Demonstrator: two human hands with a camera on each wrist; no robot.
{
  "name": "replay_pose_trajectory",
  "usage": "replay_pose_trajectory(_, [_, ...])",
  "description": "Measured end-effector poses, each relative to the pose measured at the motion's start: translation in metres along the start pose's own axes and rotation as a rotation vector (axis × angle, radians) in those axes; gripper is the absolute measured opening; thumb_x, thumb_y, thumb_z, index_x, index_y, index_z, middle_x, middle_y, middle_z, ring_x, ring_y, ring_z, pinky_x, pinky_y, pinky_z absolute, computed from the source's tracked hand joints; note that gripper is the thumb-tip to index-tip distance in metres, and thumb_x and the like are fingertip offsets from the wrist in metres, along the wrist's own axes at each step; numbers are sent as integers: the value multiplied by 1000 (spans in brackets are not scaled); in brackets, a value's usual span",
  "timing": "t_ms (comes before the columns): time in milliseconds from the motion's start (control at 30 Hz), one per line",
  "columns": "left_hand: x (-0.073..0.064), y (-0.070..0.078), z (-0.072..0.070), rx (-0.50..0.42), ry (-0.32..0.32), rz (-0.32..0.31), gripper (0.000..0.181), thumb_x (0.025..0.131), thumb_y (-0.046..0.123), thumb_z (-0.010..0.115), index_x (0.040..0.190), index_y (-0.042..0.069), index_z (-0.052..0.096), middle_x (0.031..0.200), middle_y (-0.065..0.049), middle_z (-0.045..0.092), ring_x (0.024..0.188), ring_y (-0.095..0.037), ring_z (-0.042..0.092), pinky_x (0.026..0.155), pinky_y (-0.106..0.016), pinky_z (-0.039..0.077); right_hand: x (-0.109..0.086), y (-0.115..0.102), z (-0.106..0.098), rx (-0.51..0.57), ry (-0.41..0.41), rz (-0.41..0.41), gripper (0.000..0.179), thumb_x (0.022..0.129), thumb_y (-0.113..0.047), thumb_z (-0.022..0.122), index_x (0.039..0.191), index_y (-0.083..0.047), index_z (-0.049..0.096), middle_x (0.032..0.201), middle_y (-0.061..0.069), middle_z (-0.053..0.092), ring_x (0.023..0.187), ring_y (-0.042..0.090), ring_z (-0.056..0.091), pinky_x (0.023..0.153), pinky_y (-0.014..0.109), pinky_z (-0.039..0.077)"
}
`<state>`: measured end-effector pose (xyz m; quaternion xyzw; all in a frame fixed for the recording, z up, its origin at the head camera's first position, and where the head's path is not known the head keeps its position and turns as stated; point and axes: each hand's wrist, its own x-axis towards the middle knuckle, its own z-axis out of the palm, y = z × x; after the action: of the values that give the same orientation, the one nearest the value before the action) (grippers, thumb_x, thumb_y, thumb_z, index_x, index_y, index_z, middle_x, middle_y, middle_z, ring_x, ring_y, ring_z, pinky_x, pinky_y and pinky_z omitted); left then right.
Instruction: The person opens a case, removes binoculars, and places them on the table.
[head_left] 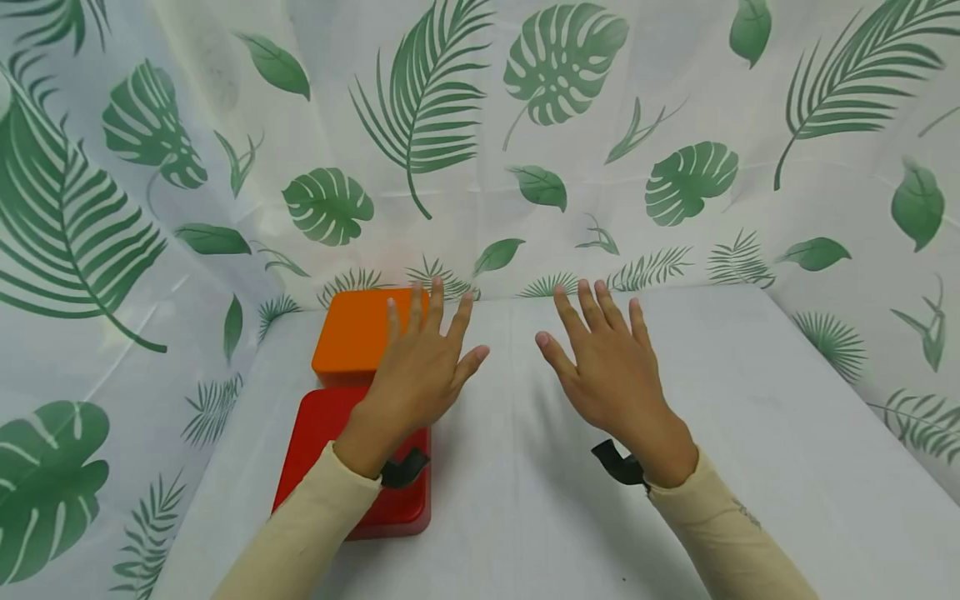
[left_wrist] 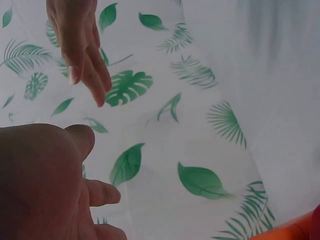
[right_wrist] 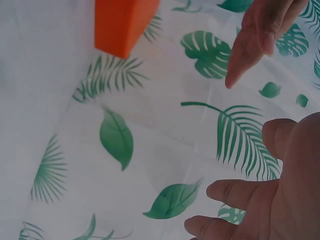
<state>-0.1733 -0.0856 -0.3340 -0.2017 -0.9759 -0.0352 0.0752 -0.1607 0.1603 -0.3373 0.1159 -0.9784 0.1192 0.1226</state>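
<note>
In the head view my left hand (head_left: 423, 371) is held palm down with its fingers spread. It overlaps an orange box (head_left: 348, 333) and a red box (head_left: 318, 433) on the left of the table. To the right, my right hand (head_left: 615, 371) is held the same way, over the white surface. Both hands hold nothing. The orange box (right_wrist: 125, 25) shows at the top of the right wrist view. Each wrist view also shows the opposite hand, with its fingers extended.
A white-covered table (head_left: 750, 417) spans the view. Behind it and at both sides hangs a white curtain (head_left: 465, 217) printed with green leaves. A black strap (head_left: 618, 462) shows at the right wrist and a similar black piece (head_left: 405, 468) at the left. The orange box stands behind the red one.
</note>
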Motion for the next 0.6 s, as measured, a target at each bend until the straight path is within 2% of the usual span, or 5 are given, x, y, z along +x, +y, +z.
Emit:
replay_pose_trajectory(300, [-15,-17,7,9,1,-40,76,111,59,36,172,16,18,177,-24,7,165,-50,1,128,-74,6,-3,-7,10,7,-13,-6,74,111,-62,34,170,-18,26,176,18,20,167,38,9,132,66,1])
replay_pose_trajectory(600, [-28,-30,12,-30,-2,-78,78,110,57,41,171,14,19,177,-26,13,164,-52,3,128,-75,4,-5,-19,22,24,30,-13,76,109,-63,40,169,-18,30,175,18,27,166,38,15,133,64,6])
